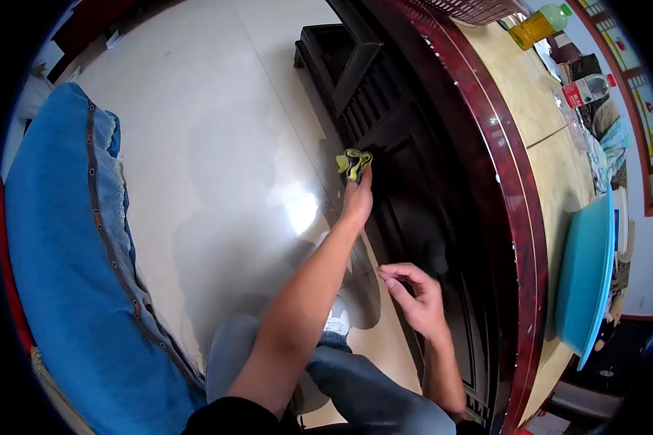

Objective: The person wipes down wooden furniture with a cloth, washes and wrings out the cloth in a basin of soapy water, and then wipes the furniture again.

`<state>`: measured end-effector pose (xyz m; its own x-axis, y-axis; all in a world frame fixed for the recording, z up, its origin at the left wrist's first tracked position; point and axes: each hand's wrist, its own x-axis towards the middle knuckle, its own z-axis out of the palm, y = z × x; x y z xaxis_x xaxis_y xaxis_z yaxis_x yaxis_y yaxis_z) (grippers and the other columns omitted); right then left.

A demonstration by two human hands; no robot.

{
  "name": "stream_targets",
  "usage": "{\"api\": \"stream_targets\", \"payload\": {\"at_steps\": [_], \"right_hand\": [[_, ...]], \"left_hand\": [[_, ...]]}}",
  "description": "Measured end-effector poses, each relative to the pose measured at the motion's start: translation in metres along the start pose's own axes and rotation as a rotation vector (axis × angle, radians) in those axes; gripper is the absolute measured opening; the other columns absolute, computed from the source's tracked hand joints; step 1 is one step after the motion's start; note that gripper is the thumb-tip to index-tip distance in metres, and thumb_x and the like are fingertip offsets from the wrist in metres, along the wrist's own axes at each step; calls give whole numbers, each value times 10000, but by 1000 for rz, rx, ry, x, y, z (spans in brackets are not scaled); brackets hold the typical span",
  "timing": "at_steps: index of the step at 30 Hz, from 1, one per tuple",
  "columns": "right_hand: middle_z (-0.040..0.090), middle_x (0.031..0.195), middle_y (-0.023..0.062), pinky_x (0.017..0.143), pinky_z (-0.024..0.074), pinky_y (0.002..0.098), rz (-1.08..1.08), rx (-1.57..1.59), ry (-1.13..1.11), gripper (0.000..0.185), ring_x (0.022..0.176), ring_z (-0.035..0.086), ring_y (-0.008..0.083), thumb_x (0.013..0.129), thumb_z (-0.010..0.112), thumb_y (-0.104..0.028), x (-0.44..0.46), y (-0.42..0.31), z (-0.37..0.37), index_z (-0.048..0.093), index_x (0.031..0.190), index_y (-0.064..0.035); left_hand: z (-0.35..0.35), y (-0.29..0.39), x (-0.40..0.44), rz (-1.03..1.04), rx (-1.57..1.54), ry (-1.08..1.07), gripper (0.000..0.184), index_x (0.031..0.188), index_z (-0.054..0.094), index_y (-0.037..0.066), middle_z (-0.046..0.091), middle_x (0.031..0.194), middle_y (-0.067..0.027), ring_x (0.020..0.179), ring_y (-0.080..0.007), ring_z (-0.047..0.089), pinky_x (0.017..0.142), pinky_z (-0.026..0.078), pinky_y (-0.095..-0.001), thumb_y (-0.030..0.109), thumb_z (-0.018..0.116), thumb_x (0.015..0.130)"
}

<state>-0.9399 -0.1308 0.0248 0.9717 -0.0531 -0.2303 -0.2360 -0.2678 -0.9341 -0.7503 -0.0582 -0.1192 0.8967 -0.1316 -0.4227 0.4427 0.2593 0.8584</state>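
Observation:
My left hand (358, 197) is closed around a crumpled yellow-green and dark cloth (355, 165), at the lower front of a dark carved wooden cabinet (406, 156). The cloth is beside the panel; whether it touches the wood cannot be made out. Nearer to my body, my right hand (417, 299) hovers beside the same cabinet, its fingers loosely curved and the thumb a little apart, with nothing in it.
Blue fabric (58, 239) covers a piece of furniture at the left. Pale tiles (218, 138) form the floor. On the red-edged top (511, 181) stand a turquoise basin (584, 279), a bottle of yellow liquid (538, 27) and a red-labelled bottle (586, 90).

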Motion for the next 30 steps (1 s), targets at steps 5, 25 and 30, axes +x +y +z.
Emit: {"api": "stream_targets", "payload": {"at_steps": [5, 25, 30], "right_hand": [[731, 1126, 101, 944, 524, 301, 20, 119, 17, 210, 1039, 679, 166, 988, 639, -32, 2, 11, 12, 698, 1185, 9], [731, 1065, 102, 911, 536, 307, 249, 360, 224, 191, 951, 682, 165, 1017, 594, -68, -24, 52, 27, 678, 1166, 16], [725, 1057, 117, 891, 534, 300, 291, 383, 260, 214, 939, 684, 174, 1010, 572, -76, -19, 52, 29, 669, 1172, 25]], "left_hand": [[15, 7, 5, 22, -223, -15, 650, 1593, 278, 26, 352, 1619, -131, 1482, -263, 327, 1201, 238, -364, 412, 429, 1092], [27, -25, -19, -184, -60, 66, 843, 1645, 56, 111, 108, 1706, -172, 1577, -379, 11, 1264, -14, -481, 638, 322, 1044], [37, 46, -16, 207, -83, -79, 777, 1626, 98, 40, 82, 1702, -192, 1578, -300, 32, 1264, 49, -424, 560, 300, 1084]]}}
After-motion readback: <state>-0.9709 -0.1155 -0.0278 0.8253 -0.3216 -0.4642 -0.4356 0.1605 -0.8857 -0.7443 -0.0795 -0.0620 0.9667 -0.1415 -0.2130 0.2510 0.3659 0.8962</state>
